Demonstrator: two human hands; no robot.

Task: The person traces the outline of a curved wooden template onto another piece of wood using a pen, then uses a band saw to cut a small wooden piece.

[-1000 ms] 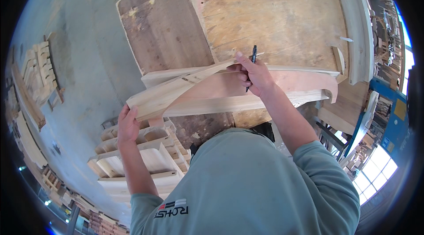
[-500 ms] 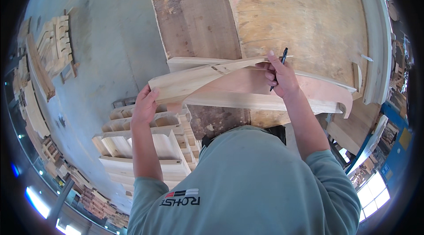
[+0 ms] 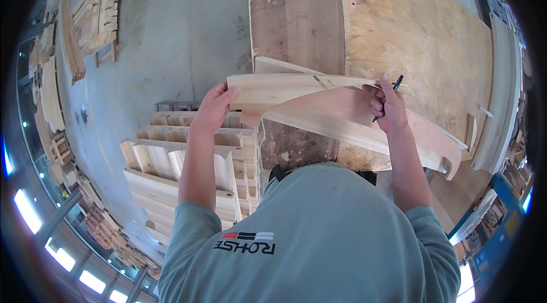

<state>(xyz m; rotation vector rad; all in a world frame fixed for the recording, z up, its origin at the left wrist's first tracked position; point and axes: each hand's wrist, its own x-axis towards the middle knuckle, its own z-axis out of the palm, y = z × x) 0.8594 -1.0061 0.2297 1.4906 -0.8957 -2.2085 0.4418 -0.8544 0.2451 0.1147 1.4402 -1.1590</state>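
My left hand (image 3: pixel 213 106) is closed on the wide left end of a pale wooden board (image 3: pixel 268 87), which narrows toward the right and bears dark marks on its face. At its narrow end is my right hand (image 3: pixel 392 110), with the thumb up and the fingers curled. A black pen (image 3: pixel 397 83) is held in that hand, sticking out above and below the fingers. Beneath the board lies a pinkish curved panel (image 3: pixel 330 103) with a hooked right end. Along the panel's near side runs a pale wooden strip (image 3: pixel 359 135); another wooden piece (image 3: pixel 270 65) shows behind the board.
The worktop joins a dark stained panel (image 3: pixel 296 18) and a lighter plywood sheet (image 3: pixel 416 35). Stacked wooden parts (image 3: pixel 182 177) stand near my left forearm. Long boards (image 3: pixel 498 92) line the right side. More wood (image 3: pixel 99 15) is piled on the floor at far left.
The view has turned, shifting the worktop rightward. The board now looks nearly level instead of sloping up to the right. Both hands keep their places on it, and the pen stays in the right.
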